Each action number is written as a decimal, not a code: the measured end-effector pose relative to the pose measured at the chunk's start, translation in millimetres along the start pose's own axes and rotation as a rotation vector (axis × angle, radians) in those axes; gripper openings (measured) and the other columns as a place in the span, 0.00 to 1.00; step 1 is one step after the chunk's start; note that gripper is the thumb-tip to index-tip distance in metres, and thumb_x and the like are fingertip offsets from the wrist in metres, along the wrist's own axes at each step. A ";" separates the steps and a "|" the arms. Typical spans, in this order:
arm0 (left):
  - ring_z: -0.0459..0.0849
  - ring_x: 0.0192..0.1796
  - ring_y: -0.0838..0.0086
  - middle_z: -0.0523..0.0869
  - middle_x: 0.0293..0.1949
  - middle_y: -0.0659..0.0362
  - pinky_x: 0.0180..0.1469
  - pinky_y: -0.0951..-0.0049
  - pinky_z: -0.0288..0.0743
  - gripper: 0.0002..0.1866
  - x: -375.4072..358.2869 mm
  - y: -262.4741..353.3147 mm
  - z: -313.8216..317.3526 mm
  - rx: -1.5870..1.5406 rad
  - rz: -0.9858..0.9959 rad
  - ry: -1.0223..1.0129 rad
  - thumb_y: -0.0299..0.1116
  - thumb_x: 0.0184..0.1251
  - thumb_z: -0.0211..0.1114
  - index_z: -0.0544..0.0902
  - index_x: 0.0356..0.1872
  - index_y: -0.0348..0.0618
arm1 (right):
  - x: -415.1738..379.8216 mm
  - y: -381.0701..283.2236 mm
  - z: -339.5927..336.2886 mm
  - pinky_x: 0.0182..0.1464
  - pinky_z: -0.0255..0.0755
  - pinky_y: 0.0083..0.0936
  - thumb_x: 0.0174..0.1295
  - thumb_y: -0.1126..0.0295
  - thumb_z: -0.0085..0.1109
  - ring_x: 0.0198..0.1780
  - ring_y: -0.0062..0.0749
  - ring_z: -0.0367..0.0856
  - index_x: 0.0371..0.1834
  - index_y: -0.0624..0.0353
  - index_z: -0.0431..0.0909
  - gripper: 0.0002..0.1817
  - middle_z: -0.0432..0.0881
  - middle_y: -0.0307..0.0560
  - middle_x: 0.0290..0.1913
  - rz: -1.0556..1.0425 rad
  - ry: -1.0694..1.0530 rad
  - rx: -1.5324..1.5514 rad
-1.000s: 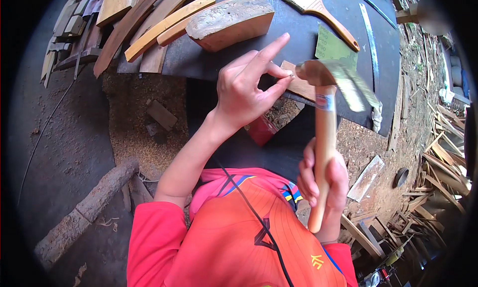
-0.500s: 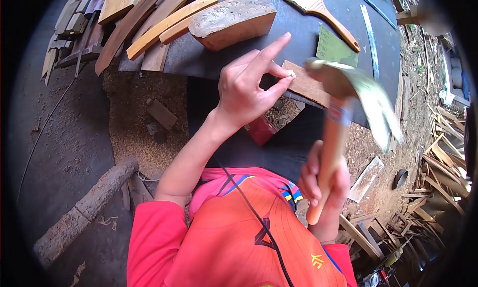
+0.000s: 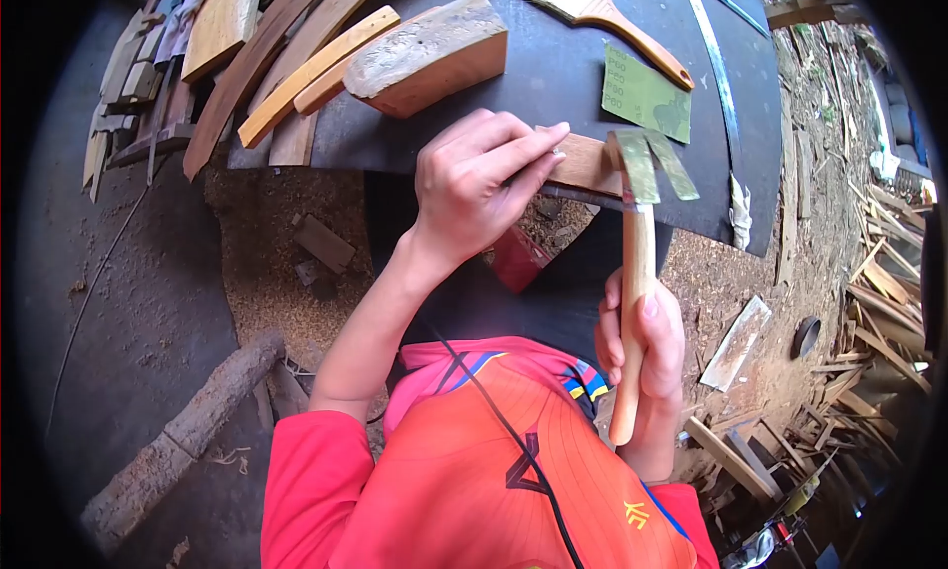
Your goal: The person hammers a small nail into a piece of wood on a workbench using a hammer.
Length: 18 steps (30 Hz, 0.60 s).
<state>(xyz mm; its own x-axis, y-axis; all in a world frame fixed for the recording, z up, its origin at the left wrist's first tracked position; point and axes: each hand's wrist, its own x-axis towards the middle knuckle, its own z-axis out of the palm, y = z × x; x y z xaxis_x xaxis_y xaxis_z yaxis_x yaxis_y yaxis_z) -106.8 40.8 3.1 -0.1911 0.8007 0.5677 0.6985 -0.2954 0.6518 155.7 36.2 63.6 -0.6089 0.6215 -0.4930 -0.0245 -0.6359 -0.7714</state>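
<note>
My left hand (image 3: pixel 474 184) is pinched, thumb and fingertips nearly together on a tiny pale bit (image 3: pixel 560 152), too small to identify. My right hand (image 3: pixel 644 342) is closed around the lower handle of a claw hammer (image 3: pixel 640 238): pale wooden shaft, metal head, claws to the right. Head sits at the right end of a flat brown rectangular piece of wood (image 3: pixel 590 164); can't tell if they touch. That piece lies at the near edge of the dark flat-topped table (image 3: pixel 553 75), just right of my left fingertips, partly hidden by them.

Beyond it on the table: green printed sheet of sandpaper (image 3: pixel 642 95), then a flat paintbrush with pale bristles and brown wooden handle (image 3: pixel 637 38). Long narrow pale-blue strip (image 3: pixel 715 70) to the right of both. Left side: thick wedge-like wooden block with a rough grey top (image 3: pixel 434 60), beside long orange-brown wooden strips (image 3: pixel 321 73). Rough bark-covered log (image 3: pixel 183 441) down left, well apart from my hands.
</note>
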 end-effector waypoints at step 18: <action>0.98 0.54 0.60 0.99 0.45 0.52 0.65 0.59 0.88 0.05 5.8 4.0 15.3 -0.096 -0.142 0.024 0.21 0.73 0.75 0.94 0.46 0.36 | 11.8 31.3 -15.0 0.25 0.72 0.19 0.83 0.55 0.62 0.24 0.16 0.75 0.69 0.69 0.74 0.27 0.78 0.36 0.30 -0.075 -0.054 -0.146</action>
<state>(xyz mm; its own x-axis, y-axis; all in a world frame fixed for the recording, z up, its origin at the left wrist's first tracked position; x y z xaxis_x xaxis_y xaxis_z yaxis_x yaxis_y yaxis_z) -94.6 52.3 1.3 -0.2999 0.8257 0.4777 0.5944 -0.2299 0.7706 159.7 30.5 27.7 -0.6511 0.6371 -0.4124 0.0410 -0.5131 -0.8574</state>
